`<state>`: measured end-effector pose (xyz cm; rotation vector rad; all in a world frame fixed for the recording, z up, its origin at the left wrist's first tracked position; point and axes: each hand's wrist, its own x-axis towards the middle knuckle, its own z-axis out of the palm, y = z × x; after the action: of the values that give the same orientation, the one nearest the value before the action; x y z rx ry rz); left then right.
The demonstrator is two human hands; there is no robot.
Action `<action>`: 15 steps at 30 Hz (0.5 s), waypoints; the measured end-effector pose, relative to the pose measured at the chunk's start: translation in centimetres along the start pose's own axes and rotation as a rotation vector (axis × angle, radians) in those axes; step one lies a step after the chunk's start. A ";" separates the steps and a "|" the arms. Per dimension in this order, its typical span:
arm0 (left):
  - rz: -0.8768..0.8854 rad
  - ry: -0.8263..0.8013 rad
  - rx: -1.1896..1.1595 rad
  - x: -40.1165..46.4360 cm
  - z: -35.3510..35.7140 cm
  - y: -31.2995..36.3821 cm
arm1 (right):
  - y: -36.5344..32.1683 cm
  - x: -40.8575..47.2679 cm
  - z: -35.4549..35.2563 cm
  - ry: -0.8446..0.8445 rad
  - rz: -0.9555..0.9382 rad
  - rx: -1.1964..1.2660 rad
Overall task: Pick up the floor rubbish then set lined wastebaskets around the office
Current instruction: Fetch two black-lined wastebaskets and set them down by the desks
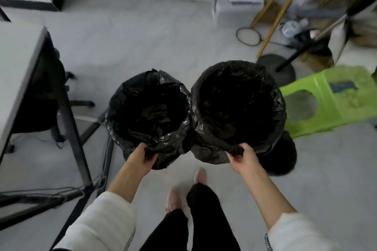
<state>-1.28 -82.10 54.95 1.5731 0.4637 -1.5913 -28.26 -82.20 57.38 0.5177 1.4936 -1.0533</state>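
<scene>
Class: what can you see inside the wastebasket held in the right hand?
Only a black liner folded over the rim, gripped by the right hand. The interior is too dark to tell whether anything lies at the bottom.

No text, label, brand, number or sign can be read anywhere in this view. The white box (237, 0) by the far wall carries rows of dark print on its top, but these are too blurred to make out. The dark patch on the green plastic stool (334, 98) shows no letters that can be told.
</scene>
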 end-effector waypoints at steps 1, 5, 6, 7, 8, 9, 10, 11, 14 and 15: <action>0.008 -0.004 -0.011 0.0 1.3 1.4 | -1.3 0.4 1.7 -0.003 -0.015 -0.010; 0.042 0.012 -0.090 0.5 7.3 6.8 | -6.7 2.4 9.3 -0.048 -0.024 -0.077; 0.047 0.017 -0.098 0.8 8.9 8.0 | -8.1 2.9 11.6 -0.066 -0.029 -0.087; 0.050 0.018 -0.115 0.9 10.5 9.2 | -9.4 3.2 13.8 -0.080 -0.039 -0.099; 0.049 0.035 -0.129 1.1 11.9 10.3 | -10.6 3.3 16.0 -0.083 -0.045 -0.118; 0.042 0.047 -0.148 1.4 13.7 11.7 | -12.0 3.5 18.7 -0.089 -0.052 -0.143; 0.038 0.047 -0.160 1.5 15.2 13.0 | -13.3 3.6 20.9 -0.095 -0.057 -0.164; 0.035 0.042 -0.162 1.5 16.4 14.2 | -14.4 3.9 22.9 -0.101 -0.059 -0.181; 0.026 0.048 -0.203 2.0 19.8 17.9 | -17.8 4.8 29.3 -0.122 -0.047 -0.227; 0.023 0.048 -0.226 2.4 20.7 19.3 | -18.7 5.3 31.8 -0.131 -0.037 -0.246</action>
<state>0.42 -109.74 61.29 1.4414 0.6268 -1.4320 -27.27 -119.28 61.02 0.2437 1.4955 -0.8982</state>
